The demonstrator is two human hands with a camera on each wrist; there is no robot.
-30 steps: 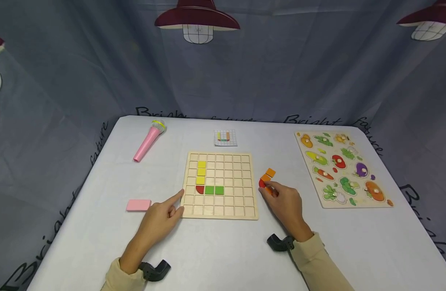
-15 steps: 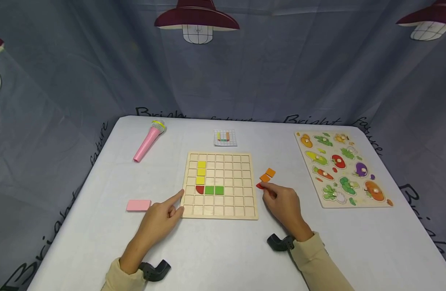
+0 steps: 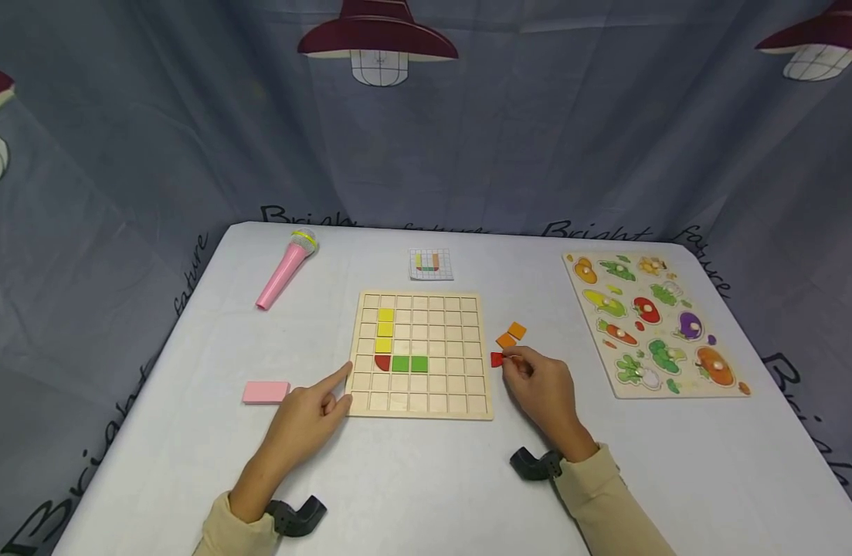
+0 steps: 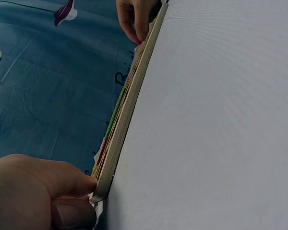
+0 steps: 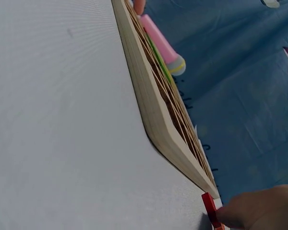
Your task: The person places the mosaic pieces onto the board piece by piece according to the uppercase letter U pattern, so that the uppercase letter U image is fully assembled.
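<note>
A square wooden grid board (image 3: 449,394) lies mid-table. Set in its cells are three yellow tiles (image 3: 385,329) in a column, a rounded red tile (image 3: 381,362) below them, and two green tiles (image 3: 409,364) beside that. My left hand (image 3: 307,421) touches the board's left edge with an extended index finger and the thumb. Just off the right edge, my right hand (image 3: 542,390) pinches a second red tile (image 3: 497,360), seen in the right wrist view as a thick red piece (image 5: 210,209) at the fingertips. Two orange tiles (image 3: 511,335) lie just beyond that hand.
Behind the board lies a small pattern card (image 3: 431,264). A pink toy microphone (image 3: 284,270) is at back left, a pink block (image 3: 265,392) at left. On the right lies a vegetable puzzle board (image 3: 655,324). A dark curtain (image 3: 426,154) hangs behind the table.
My right hand has drawn the red tile away from the orange tiles, slightly toward the board, and turned it. An orange tile under the fingers is now out of sight. The left hand stays put.
</note>
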